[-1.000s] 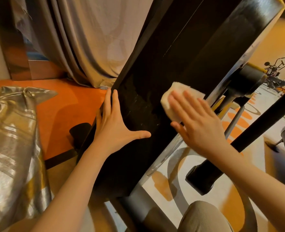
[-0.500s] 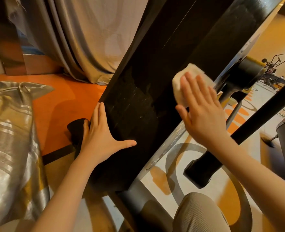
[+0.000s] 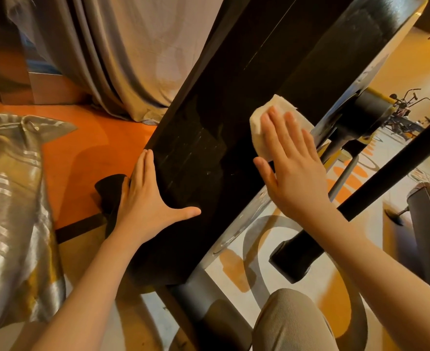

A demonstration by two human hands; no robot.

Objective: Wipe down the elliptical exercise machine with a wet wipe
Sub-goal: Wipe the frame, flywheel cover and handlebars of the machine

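The right hand [image 3: 295, 171] is pressing a folded white wet wipe [image 3: 274, 122] flat against the broad black housing of the elliptical machine [image 3: 209, 138], fingers straight and lying close together over the cloth, thumb sticking out to the left. The wipe is showing above and to the left of the fingertips, sitting near the housing's right edge, where a silvery trim strip [image 3: 249, 219] is running down the slope. The left hand [image 3: 145, 201] is resting spread on the lower left part of the same black surface, fingers together along the left edge and the thumb stretched wide across the panel; it is holding nothing. Faint pale streaks are showing on the panel between the two hands. A black bar [image 3: 376, 186] of the machine is crossing diagonally behind the right forearm, ending in a dark foot cap on the patterned carpet [image 3: 236, 272]. A grey curtain [image 3: 138, 59] is hanging behind the machine, and shiny silver fabric [image 3: 9, 206] is lying on the orange floor [image 3: 82, 148] at the left. A bent knee in beige trousers [image 3: 290, 323] is showing at the bottom.
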